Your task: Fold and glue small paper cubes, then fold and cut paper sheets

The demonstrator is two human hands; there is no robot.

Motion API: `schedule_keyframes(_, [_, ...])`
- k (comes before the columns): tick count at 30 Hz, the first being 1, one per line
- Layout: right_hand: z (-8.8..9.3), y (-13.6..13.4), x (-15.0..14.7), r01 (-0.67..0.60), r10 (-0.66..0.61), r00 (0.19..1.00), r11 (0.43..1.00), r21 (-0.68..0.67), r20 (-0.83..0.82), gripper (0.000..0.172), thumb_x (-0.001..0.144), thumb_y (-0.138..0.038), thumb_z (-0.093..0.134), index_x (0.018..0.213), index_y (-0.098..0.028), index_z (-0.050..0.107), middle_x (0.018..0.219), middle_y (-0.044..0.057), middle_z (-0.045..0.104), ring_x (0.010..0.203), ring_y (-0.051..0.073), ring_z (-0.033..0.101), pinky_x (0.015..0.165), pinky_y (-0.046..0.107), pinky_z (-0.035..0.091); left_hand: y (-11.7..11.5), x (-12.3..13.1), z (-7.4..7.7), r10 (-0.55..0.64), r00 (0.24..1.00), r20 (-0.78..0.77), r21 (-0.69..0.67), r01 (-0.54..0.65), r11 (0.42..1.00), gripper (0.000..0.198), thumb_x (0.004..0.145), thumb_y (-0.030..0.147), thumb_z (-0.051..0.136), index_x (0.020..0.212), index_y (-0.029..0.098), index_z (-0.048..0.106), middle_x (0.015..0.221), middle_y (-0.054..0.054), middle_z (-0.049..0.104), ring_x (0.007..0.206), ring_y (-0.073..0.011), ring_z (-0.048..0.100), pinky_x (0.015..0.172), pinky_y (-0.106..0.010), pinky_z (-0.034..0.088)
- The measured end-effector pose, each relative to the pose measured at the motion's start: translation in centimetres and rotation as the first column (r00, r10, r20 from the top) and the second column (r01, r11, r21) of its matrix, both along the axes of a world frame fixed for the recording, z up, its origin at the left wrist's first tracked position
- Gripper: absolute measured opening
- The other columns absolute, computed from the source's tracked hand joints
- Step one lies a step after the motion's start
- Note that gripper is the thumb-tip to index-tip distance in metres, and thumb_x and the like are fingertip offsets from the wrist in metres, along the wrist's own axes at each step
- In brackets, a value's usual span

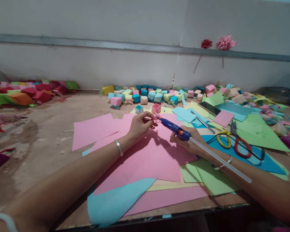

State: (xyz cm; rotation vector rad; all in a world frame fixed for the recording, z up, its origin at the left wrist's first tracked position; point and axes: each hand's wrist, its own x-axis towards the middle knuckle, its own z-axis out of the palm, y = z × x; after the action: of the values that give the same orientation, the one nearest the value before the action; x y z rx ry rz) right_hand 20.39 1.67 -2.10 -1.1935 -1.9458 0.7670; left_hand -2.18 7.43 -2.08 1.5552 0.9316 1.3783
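Note:
My right hand (192,140) grips a blue hot glue gun (171,125), from whose back a long clear glue stick (222,161) sticks out. The nozzle points to the left, close to the fingertips of my left hand (140,125). Those fingers are pinched on a small pink paper piece (157,116), partly hidden by the fingers and the nozzle. Just beyond stand an open pink paper box (156,108) and a light blue one (139,109). Beneath both hands lie large pink paper sheets (140,161).
Scissors (240,145) with red and yellow handles, a silver pen-like tool (203,121) and a dark phone (209,108) lie among coloured sheets at right. Many paper cubes (151,95) line the wall; another heap (40,96) is at left. Another person's hand (11,118) shows at far left.

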Motion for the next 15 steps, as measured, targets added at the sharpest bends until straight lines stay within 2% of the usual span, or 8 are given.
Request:
schedule_keyframes(8, [-0.15,0.04,-0.10,-0.010,0.010,1.000,0.999,0.052,-0.005,0.019,0.077,-0.040,0.072,0.078,-0.021,0.070,0.079,0.005,0.068,0.073,0.021,0.064,0.066,0.033,0.049,-0.05,-0.11,0.08,0.007,0.999,-0.054,0.064,-0.003,0.998,0.010,0.065,0.012,0.059,0.074,0.016,0.063,0.071,0.001,0.069,0.057,-0.0109,0.067,0.050,-0.020,0.055])
schedule_keyframes(15, [0.17,0.12,-0.19,-0.016,0.016,1.000,0.995,0.094,0.007,0.018,0.077,-0.038,0.072,0.074,-0.020,0.070,0.078,0.004,0.068,0.071,0.020,0.063,0.066,0.032,0.048,-0.04,-0.26,0.02,0.027,0.999,-0.032,0.080,-0.024,0.996,0.015,0.064,0.009,0.056,0.076,0.015,0.064,0.074,0.001,0.069,0.055,-0.0097,0.066,0.052,-0.020,0.056])
